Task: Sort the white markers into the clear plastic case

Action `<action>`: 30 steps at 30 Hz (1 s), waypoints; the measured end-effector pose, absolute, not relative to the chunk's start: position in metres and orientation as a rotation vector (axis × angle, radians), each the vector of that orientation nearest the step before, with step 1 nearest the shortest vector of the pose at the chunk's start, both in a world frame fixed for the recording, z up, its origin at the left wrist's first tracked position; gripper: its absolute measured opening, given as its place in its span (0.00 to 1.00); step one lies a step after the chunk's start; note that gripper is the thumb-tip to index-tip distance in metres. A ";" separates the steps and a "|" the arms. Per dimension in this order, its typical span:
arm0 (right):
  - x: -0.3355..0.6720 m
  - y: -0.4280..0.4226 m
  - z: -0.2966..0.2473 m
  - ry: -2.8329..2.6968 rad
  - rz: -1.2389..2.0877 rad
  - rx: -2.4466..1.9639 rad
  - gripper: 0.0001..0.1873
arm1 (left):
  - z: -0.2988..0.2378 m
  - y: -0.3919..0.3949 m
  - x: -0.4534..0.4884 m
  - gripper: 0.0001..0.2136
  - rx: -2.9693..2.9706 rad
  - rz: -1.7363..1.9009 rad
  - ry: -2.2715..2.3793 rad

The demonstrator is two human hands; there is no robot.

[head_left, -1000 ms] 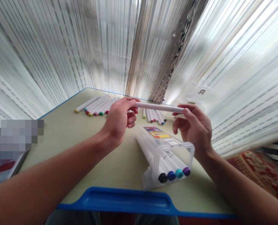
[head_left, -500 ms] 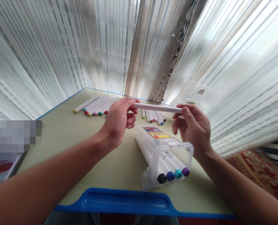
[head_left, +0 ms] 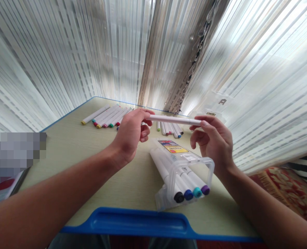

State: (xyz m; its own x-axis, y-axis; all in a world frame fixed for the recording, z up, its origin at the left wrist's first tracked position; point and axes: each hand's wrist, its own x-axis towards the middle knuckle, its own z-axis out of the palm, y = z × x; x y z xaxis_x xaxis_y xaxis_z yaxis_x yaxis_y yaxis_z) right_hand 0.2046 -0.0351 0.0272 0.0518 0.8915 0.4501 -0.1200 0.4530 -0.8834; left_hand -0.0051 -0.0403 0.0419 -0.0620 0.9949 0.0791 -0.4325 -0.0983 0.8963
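A white marker (head_left: 174, 119) is held level above the table between my two hands. My left hand (head_left: 134, 133) pinches its left end, and the fingers hide that tip. At the other end, the thumb and fingers of my right hand (head_left: 215, 141) close on the marker. Below it lies a clear plastic case (head_left: 210, 169) with a yellow label, its open end facing me. Several white markers stick out there, their ends black, blue, turquoise and purple, among them a black-ended marker (head_left: 178, 197).
A row of white markers (head_left: 101, 116) with coloured ends lies at the back left of the table (head_left: 91, 180). Another group of markers (head_left: 169, 128) lies behind the held one. A clear plastic piece (head_left: 218, 102) stands at the back right. A blue tray (head_left: 140, 223) edges the front.
Almost nothing differs. Both hands keep the marker in the same place, and the right thumb has shifted very slightly on its end.
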 end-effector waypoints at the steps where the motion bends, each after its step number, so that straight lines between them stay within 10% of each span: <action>1: 0.205 -0.035 0.027 -1.288 0.902 -0.784 0.05 | 0.042 -0.040 -0.005 0.04 0.913 1.487 0.854; 30: 0.204 -0.036 0.028 -1.328 0.847 -0.816 0.06 | 0.043 -0.042 -0.005 0.04 0.864 1.465 0.793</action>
State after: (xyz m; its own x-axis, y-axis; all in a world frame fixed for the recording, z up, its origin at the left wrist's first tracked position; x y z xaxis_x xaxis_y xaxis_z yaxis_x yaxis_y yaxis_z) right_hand 0.2042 -0.0357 0.0278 0.0528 0.8813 0.4695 -0.0541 0.4720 -0.8799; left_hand -0.0049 -0.0418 0.0426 -0.0255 0.9976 0.0643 -0.4914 -0.0685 0.8682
